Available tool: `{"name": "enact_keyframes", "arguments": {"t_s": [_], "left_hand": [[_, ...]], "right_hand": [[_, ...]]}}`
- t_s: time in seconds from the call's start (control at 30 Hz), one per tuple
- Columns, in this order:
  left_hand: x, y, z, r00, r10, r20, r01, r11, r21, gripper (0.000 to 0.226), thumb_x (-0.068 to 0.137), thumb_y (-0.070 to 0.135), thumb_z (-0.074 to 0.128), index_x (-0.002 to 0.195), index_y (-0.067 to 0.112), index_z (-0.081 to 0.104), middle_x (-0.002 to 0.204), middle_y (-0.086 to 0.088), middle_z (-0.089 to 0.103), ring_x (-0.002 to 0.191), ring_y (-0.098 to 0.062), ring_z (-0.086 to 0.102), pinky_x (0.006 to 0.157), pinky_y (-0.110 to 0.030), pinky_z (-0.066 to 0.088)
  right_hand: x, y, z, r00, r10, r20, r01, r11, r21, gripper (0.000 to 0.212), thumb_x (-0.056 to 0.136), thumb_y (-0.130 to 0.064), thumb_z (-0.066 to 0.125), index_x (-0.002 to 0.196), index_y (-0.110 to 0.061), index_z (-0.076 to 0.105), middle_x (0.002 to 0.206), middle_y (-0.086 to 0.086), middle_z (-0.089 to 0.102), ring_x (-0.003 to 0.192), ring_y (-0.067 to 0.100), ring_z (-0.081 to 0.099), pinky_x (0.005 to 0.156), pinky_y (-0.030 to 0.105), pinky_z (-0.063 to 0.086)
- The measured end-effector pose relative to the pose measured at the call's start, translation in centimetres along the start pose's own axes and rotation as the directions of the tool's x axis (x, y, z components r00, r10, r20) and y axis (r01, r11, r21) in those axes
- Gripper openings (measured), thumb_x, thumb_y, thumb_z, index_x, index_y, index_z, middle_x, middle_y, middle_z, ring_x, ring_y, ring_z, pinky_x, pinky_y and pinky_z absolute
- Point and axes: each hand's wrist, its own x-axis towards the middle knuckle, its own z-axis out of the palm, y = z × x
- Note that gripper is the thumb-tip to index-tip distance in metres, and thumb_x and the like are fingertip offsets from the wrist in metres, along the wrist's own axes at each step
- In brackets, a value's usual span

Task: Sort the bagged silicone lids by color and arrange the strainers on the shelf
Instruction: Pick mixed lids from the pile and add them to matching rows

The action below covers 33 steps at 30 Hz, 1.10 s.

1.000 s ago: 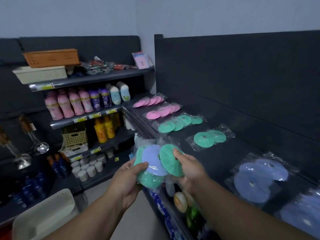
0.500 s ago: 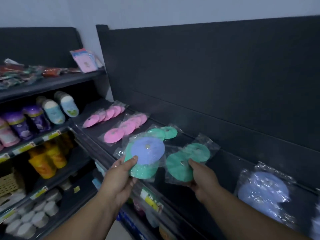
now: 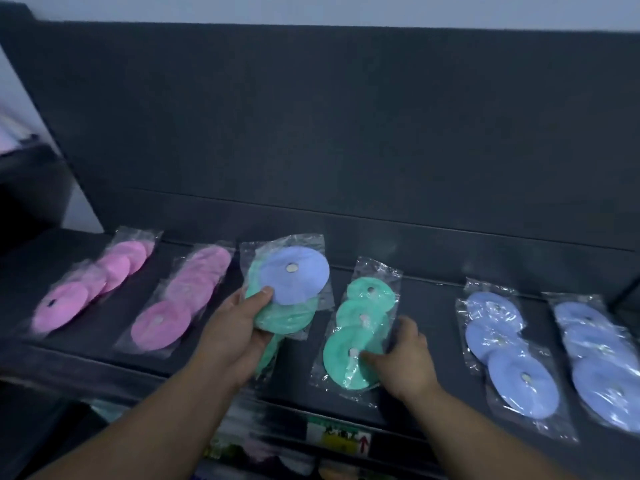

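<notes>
My left hand [image 3: 232, 330] grips a small stack of bagged lids [image 3: 289, 289], a blue lid on top and green ones beneath, held just above the dark shelf [image 3: 429, 299]. My right hand [image 3: 403, 362] holds the near right edge of a green lid bag [image 3: 356, 336] that lies flat on the shelf, thumb on its front disc. Two pink lid bags [image 3: 93, 282] [image 3: 180, 299] lie to the left. Two blue lid bags [image 3: 502, 344] [image 3: 599, 362] lie to the right. No strainers are in view.
A tall dark back panel [image 3: 346, 133] rises behind the shelf. Below the shelf's front lip a price label [image 3: 337, 438] and blurred goods on a lower shelf show. A shelf end and pale wall stand at the far left.
The view has swung to face the shelf square on. My right hand has laid the green bag down on the shelf next to the other bags. My left hand still carries its stack.
</notes>
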Motion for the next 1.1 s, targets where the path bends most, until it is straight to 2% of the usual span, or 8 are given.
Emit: {"name": "enact_keyframes", "arguments": {"t_s": [0.17,0.37,0.53,0.67,0.77,0.87,0.93,1.1], "left_hand": [[0.2,0.4,-1.1,0.997,-0.067,0.047,0.066,0.998,0.025,0.028,0.092,0.003,0.053,0.119,0.004,0.06,0.109,-0.012,0.071,0.085,-0.018,0.072,0.068,-0.027,0.06],[-0.2,0.3,-1.5,0.996,-0.08,0.043,0.08,0.997,0.007,0.032,0.091,0.002,0.054,0.122,0.005,0.058,0.113,-0.012,0.07,0.085,-0.017,0.071,0.063,-0.025,0.058],[-0.6,-0.1,-1.6,0.996,-0.088,0.028,0.086,0.995,0.057,0.033,0.091,0.003,0.055,0.123,0.006,0.057,0.117,-0.013,0.068,0.093,-0.021,0.069,0.068,-0.028,0.059],[-0.9,-0.6,-1.6,0.997,-0.076,-0.01,0.076,0.992,0.098,0.035,0.089,0.004,0.058,0.124,0.005,0.055,0.116,-0.012,0.068,0.091,-0.022,0.069,0.065,-0.028,0.059],[-1.1,-1.1,-1.7,0.998,-0.057,-0.024,0.06,0.986,0.153,0.043,0.086,0.005,0.063,0.128,0.007,0.052,0.115,-0.01,0.068,0.09,-0.021,0.069,0.066,-0.03,0.059],[-1.4,-1.8,-1.2,0.998,-0.06,-0.025,0.064,0.979,0.196,0.054,0.083,0.008,0.068,0.133,0.011,0.047,0.117,-0.011,0.067,0.094,-0.024,0.07,0.07,-0.035,0.059],[-1.7,-2.5,-0.7,0.998,-0.048,-0.03,0.054,0.961,0.272,0.056,0.08,0.013,0.072,0.131,0.016,0.047,0.114,-0.009,0.068,0.094,-0.025,0.07,0.078,-0.04,0.058],[-2.4,-3.1,-0.1,0.998,0.034,0.044,-0.052,0.853,0.52,0.052,0.077,0.025,0.075,0.123,0.028,0.051,0.096,-0.003,0.072,0.087,-0.019,0.071,0.076,-0.034,0.055]], "right_hand": [[-2.8,-0.2,1.4,0.926,-0.374,0.042,0.352,0.822,-0.447,0.061,0.08,-0.06,0.052,0.138,-0.044,0.041,0.157,-0.005,0.019,0.144,0.022,0.017,0.119,0.033,0.016],[-2.1,-0.4,2.2,0.93,-0.249,0.27,0.357,0.791,-0.498,0.06,0.09,-0.043,0.058,0.144,-0.041,0.033,0.16,-0.005,0.012,0.147,0.021,0.011,0.12,0.035,0.013],[-0.4,-0.7,1.8,0.933,-0.252,0.256,0.349,0.808,-0.475,0.06,0.094,-0.021,0.053,0.147,-0.035,0.029,0.161,-0.005,0.007,0.148,0.023,0.004,0.12,0.034,0.012],[0.1,-0.6,1.9,0.926,-0.348,0.143,0.369,0.767,-0.525,0.05,0.095,-0.027,0.051,0.143,-0.031,0.039,0.159,0.0,0.019,0.147,0.022,0.013,0.119,0.032,0.01],[-1.5,-2.4,1.7,0.92,-0.374,-0.12,0.371,0.928,-0.044,0.025,0.098,-0.035,0.048,0.116,-0.026,0.063,0.129,-0.004,0.059,0.124,0.016,0.05,0.101,0.021,0.035],[-3.6,-5.1,1.1,0.974,-0.136,0.183,-0.001,0.801,0.599,0.027,0.093,-0.052,0.047,0.102,-0.033,0.064,0.107,-0.013,0.067,0.098,0.008,0.063,0.08,0.025,0.051],[-4.0,-5.3,1.1,0.92,-0.123,0.371,-0.184,0.702,0.688,0.029,0.088,-0.049,0.059,0.111,-0.031,0.061,0.11,-0.008,0.07,0.097,0.018,0.069,0.078,0.035,0.058],[-3.8,-4.6,-0.3,0.94,-0.124,0.318,-0.17,0.637,0.752,0.033,0.085,-0.026,0.071,0.116,-0.026,0.059,0.105,-0.002,0.073,0.092,0.017,0.071,0.064,0.029,0.056]]}}
